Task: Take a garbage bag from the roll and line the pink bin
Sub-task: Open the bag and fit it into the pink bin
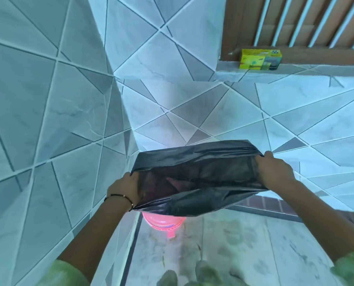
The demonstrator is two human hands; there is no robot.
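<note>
Hands are both on the black garbage bag (194, 176): your left hand (125, 187) grips its edge at 9 o'clock, your right hand (274, 170) grips it at 3, mouth stretched wide. The pink bin (163, 221) peeks out right under it at 6. Yellow box (259, 59) sits on the ledge (229, 74) up at 1.

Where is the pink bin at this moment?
In the head view the pink bin stands on the floor at lower centre, mostly hidden beneath the black garbage bag held open between the left hand and right hand.
</note>
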